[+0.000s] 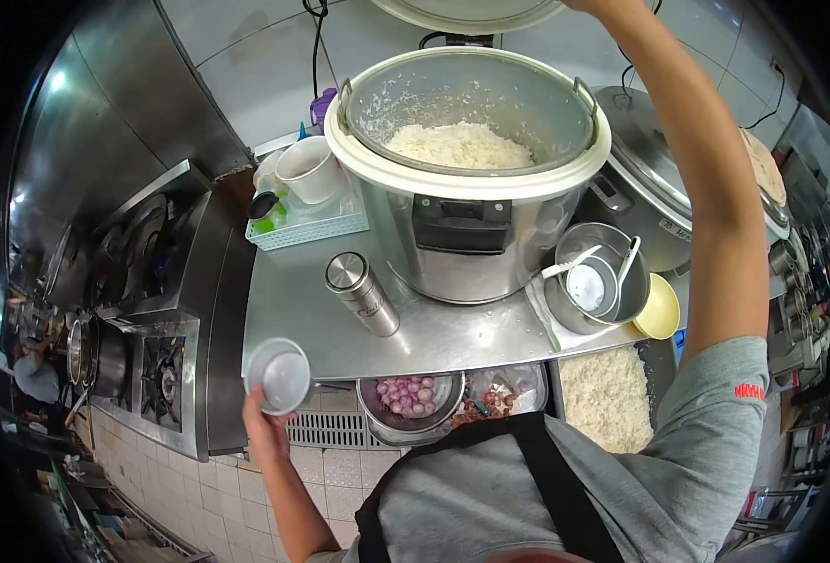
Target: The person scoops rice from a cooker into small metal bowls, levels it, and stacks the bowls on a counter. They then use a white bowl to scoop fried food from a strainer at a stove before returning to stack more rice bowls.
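Observation:
My left hand [263, 413] is closed around a clear plastic tub [278, 377], which looks empty, in front of the steel counter's left corner. At the top edge of the view, my right hand [602, 5] is by the raised lid [471, 14] of the rice cooker; its fingers are cut off. Below the lid stands the large rice cooker [490, 249], uncovered, with cooked rice [462, 144] in its pot and grains stuck to the inner wall. A steel flask [364, 295] stands upright on the counter between the tub and the cooker.
Right of the cooker are a steel pot [574, 314] holding a smaller bowl and white-handled utensils, a yellow bowl [659, 308] and a second cooker [635, 202]. A blue basket [312, 233] sits at left. Shallots [405, 396] and a rice tray [607, 399] are below; a stove [163, 380] stands left.

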A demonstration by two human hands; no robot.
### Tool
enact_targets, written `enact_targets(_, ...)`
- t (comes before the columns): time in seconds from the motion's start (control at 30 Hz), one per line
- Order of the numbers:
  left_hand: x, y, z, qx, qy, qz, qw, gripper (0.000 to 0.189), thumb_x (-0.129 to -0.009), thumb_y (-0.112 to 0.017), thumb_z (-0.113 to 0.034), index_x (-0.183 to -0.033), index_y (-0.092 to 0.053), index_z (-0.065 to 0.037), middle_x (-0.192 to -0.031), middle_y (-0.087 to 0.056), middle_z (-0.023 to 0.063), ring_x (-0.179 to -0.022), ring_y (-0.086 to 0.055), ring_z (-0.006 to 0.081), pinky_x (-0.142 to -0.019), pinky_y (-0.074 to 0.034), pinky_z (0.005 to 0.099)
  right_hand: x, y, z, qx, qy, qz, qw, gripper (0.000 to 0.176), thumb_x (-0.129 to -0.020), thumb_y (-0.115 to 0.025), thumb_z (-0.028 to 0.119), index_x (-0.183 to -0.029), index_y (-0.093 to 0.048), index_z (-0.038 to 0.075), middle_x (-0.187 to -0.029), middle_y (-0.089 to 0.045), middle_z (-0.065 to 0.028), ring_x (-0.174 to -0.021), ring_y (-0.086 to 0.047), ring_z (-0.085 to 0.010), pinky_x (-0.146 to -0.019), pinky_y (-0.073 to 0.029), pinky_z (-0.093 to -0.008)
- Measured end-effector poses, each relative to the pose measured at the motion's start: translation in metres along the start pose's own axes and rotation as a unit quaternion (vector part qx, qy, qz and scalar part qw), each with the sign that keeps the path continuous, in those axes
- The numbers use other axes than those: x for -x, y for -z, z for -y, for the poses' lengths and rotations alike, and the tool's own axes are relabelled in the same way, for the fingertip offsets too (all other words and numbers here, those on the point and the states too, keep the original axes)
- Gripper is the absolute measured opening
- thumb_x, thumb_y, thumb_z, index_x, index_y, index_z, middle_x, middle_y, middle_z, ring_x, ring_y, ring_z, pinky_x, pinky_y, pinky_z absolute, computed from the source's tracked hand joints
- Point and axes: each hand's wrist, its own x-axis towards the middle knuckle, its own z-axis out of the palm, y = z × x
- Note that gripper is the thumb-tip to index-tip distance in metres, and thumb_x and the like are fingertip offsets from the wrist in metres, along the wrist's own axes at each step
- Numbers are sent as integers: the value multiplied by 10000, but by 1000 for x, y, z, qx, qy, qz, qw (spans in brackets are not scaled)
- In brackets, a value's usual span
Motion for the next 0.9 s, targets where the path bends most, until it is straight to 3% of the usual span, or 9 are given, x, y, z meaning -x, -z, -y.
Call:
enact_targets(0.1, -24, -58, -63, 23, -41, 19, 999, 398, -883, -561, -362, -1146, -503, -68, -1045, -605, 93, -824, -634, 201, -462, -435, 261, 33, -6, 27, -71, 2, -10, 997, 287, -797, -534, 87, -1059, -648, 112, -876, -663, -147, -784, -654, -299, -641, -518, -391)
enact_targets(0.13, -30, -89, -84, 33, -72, 31, 996, 410, -897, -543, -365, -1182, -496, -74, -1076, -603, 84, -862, -626, 196, -500, -432, 258, 44, -4, 38, -103, 6, -12, 995, 296, -796, -542, 78, -1069, -654, 111, -890, -659, -150, -793, -650, -295, -650, -517, -381)
enact_targets(0.2, -57, -162, -130, 68, -105, 120, 985, 458, -911, -510, -384, -1216, -475, -43, -1120, -587, 100, -939, -591, 197, -628, -445, 308, 31, -72, 69, -120, 111, -36, 986, 288, -793, -553, 88, -1063, -614, 164, -915, -667, -73, -813, -652, -248, -696, -496, -390)
enact_targets(0.27, -70, -219, -154, 102, -130, 209, 964, 409, -905, -527, -366, -1178, -504, -63, -1100, -590, 83, -944, -588, 195, -638, -460, 316, 36, -54, 99, -189, 181, 103, 960, 301, -785, -514, 39, -1044, -630, 140, -990, -664, -112, -914, -644, -282, -751, -515, -411)
enact_targets(0.33, -92, -272, -162, 124, -149, 247, 949, 416, -871, -574, -369, -1167, -522, -81, -1075, -589, 76, -935, -576, 198, -659, -484, 333, 35, -45, 130, -125, 240, 135, 953, 244, -778, -532, 57, -986, -648, 109, -980, -668, -114, -893, -649, -279, -708, -520, -405)
enact_targets(0.47, -119, -366, -158, 155, -166, 268, 936, 490, -852, -580, -362, -1149, -482, 16, -1034, -542, 151, -872, -579, 240, -585, -551, 353, 27, -66, 171, -56, 310, 137, 939, 163, -720, -588, 69, -829, -708, 77, -883, -689, -95, -838, -663, -285, -639, -534, -402)
enact_targets(0.63, -133, -382, -152, 111, -161, 301, 933, 444, -875, -525, -366, -1089, -500, 21, -966, -577, 141, -782, -599, 222, -578, -548, 350, 34, -86, 210, -115, 337, 230, 906, 204, -747, -575, 109, -914, -684, 65, -954, -674, -106, -894, -649, -290, -652, -529, -393)
enact_targets(0.73, -130, -380, -151, 131, -146, 296, 935, 458, -890, -497, -385, -1101, -496, 21, -971, -578, 148, -789, -604, 223, -570, -549, 343, 39, -103, 221, -228, 318, 217, 894, 181, -736, -591, 153, -844, -671, 32, -803, -665, -142, -786, -640, -320, -657, -505, -406)
enact_targets(0.9, -134, -380, -149, 148, -173, 311, 923, 486, -909, -455, -417, -1137, -473, 12, -988, -578, 160, -806, -615, 232, -552, -550, 326, 32, -133, 230, -380, 273, 353, 810, 165, -754, -607, 198, -727, -640, 38, -562, -559, -71, -489, -531, -204, -453, -425, -351)
